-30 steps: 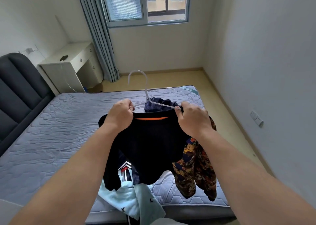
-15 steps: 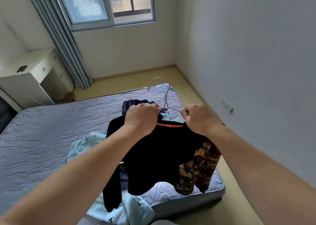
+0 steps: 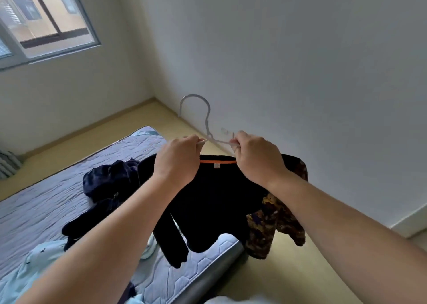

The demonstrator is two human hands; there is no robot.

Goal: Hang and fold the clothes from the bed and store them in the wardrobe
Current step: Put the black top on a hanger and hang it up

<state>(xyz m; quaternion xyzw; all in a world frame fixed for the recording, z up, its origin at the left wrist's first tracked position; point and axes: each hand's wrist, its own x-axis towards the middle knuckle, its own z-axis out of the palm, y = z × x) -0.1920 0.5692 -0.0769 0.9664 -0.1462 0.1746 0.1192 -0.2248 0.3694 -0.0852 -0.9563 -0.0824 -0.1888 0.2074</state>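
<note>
A black sweater (image 3: 215, 202) with an orange neck trim hangs on a white hanger (image 3: 203, 116), held up in the air over the corner of the bed (image 3: 46, 206). My left hand (image 3: 178, 160) grips the hanger's left shoulder together with the sweater. My right hand (image 3: 256, 158) grips the right shoulder. A brown patterned garment (image 3: 272, 227) dangles behind the sweater, below my right hand. On the mattress lie a dark navy garment (image 3: 108, 183) and a light blue one (image 3: 30, 264).
A plain white wall (image 3: 300, 72) fills the right side, with yellowish floor (image 3: 288, 278) along it beside the bed. A window (image 3: 46, 19) is at the upper left. The wardrobe is out of view.
The view has swung right, from the window and desk toward the wall. Both hands have carried the hanger with the sweater rightward, off the bed's middle to its corner. The grips are unchanged.
</note>
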